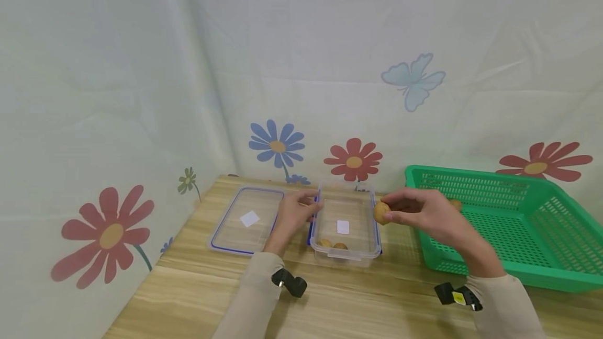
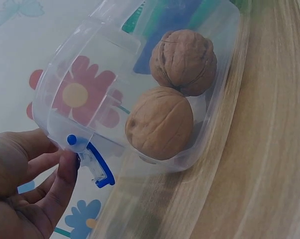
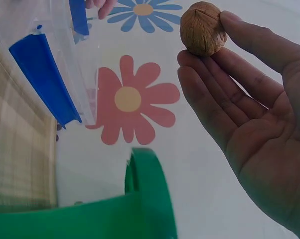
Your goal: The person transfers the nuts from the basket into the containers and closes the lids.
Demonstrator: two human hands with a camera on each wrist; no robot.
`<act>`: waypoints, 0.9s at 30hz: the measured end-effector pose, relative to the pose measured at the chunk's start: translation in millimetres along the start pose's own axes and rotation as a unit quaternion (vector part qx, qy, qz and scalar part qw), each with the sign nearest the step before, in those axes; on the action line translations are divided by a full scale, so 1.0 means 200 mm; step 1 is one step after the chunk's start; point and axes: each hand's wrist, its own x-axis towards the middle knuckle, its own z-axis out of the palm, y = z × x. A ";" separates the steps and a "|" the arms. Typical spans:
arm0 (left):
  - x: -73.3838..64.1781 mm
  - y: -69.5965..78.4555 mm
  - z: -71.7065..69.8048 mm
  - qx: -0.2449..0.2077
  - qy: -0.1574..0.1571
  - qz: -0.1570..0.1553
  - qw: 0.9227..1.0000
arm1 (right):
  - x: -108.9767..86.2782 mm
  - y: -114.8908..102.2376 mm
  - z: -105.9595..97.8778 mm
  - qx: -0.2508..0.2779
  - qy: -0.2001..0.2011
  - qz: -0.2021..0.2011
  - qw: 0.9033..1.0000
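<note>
A walnut (image 1: 381, 213) is pinched between the thumb and fingertips of my right hand (image 1: 431, 216), just off the right side of a clear plastic container (image 1: 346, 258). The right wrist view shows this held walnut (image 3: 203, 29) raised above the green rim. My left hand (image 1: 293, 214) holds the container's left edge; in the left wrist view its thumb and fingers pinch the rim beside a blue-edged clip (image 2: 101, 167). Two walnuts, one (image 2: 160, 124) touching another (image 2: 184, 62), lie inside at the near end. The container stands uncovered.
To the left a clear lid (image 1: 261, 208) with a blue seal lies flat on the wooden table (image 1: 188, 286). A large green basket (image 1: 542, 277) stands on the right, a brown item (image 1: 456, 204) partly visible in it. Flower-printed curtain (image 1: 306, 67) hangs behind.
</note>
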 end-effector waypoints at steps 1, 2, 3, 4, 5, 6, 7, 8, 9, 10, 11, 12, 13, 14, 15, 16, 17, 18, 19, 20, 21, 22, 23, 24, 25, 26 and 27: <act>0.00 0.00 0.00 0.000 0.000 0.000 1.000 | 0.00 0.00 0.01 0.006 -0.005 -0.005 1.000; 0.00 0.00 0.00 0.001 0.000 0.001 1.000 | 0.01 0.01 0.02 0.010 -0.010 -0.010 1.000; 0.00 0.00 0.00 0.000 0.000 0.001 1.000 | 0.01 0.01 0.03 0.013 -0.015 -0.014 1.000; 0.00 0.00 0.01 0.001 -0.001 0.002 1.000 | 0.01 0.01 0.04 0.017 -0.020 -0.019 0.999; -0.01 0.00 0.01 0.001 -0.001 0.002 1.000 | 0.02 0.02 0.05 0.019 -0.025 -0.023 0.999; -0.01 0.01 0.01 0.001 -0.001 0.002 1.000 | 0.03 0.02 0.06 0.021 -0.031 -0.025 0.999; -0.01 0.01 0.01 0.002 -0.001 0.003 1.000 | 0.03 0.02 0.07 0.021 -0.034 -0.026 0.999; -0.01 0.01 0.01 0.002 -0.001 0.002 1.000 | 0.04 0.02 0.09 0.023 -0.039 -0.024 0.999; -0.01 0.01 0.00 0.002 -0.001 0.002 1.000 | 0.04 0.03 0.10 0.023 -0.043 -0.023 0.999; -0.01 0.01 0.00 0.003 0.000 0.003 1.000 | 0.05 0.03 0.11 0.020 -0.046 -0.023 0.998; -0.01 0.01 0.00 0.004 0.000 0.003 1.000 | 0.05 0.03 0.13 0.018 -0.049 -0.021 0.998; -0.01 0.01 0.00 0.005 0.001 0.003 1.000 | 0.06 0.03 0.14 0.016 -0.052 -0.020 0.998; -0.01 0.01 0.00 0.005 0.001 0.003 1.000 | 0.07 0.03 0.16 0.013 -0.053 -0.021 0.998; -0.01 0.01 0.00 0.005 0.002 0.004 1.000 | 0.07 0.03 0.17 0.013 -0.056 -0.022 0.998; 0.00 0.01 0.00 0.005 0.002 0.004 1.000 | 0.08 0.04 0.18 0.010 -0.058 -0.022 0.998; 0.00 0.01 0.00 0.005 0.002 0.003 1.000 | 0.08 0.04 0.19 0.007 -0.059 -0.021 0.998; 0.00 0.01 0.00 0.005 0.002 0.003 1.000 | 0.09 0.05 0.20 0.005 -0.062 -0.018 0.998; 0.00 0.01 0.00 0.004 0.002 0.003 1.000 | 0.09 0.06 0.21 0.000 -0.065 -0.016 0.998; 0.00 0.00 0.00 0.004 0.001 0.001 1.000 | 0.10 0.06 0.22 -0.005 -0.068 -0.014 0.998; 0.00 0.00 0.00 0.004 0.001 0.001 1.000 | 0.10 0.07 0.23 -0.012 -0.072 -0.011 0.997; 0.01 0.00 0.01 0.004 0.001 0.000 1.000 | 0.10 0.08 0.24 -0.019 -0.075 -0.010 0.997; 0.01 0.00 0.01 0.004 0.000 -0.001 1.000 | 0.11 0.09 0.24 -0.024 -0.078 -0.008 0.997; 0.01 -0.01 0.01 0.005 0.000 -0.002 1.000 | 0.11 0.09 0.25 -0.028 -0.083 -0.010 0.996; 0.01 -0.01 0.01 0.005 0.000 -0.003 1.000 | 0.11 0.10 0.26 -0.032 -0.086 -0.013 0.996; 0.01 -0.01 0.01 0.006 -0.001 -0.003 1.000 | 0.11 0.10 0.26 -0.034 -0.089 -0.015 0.995; 0.01 -0.01 0.01 0.007 -0.001 -0.003 1.000 | 0.12 0.11 0.27 -0.038 -0.090 -0.017 0.995; 0.01 -0.01 0.01 0.008 -0.001 -0.003 1.000 | 0.12 0.11 0.28 -0.041 -0.091 -0.019 0.995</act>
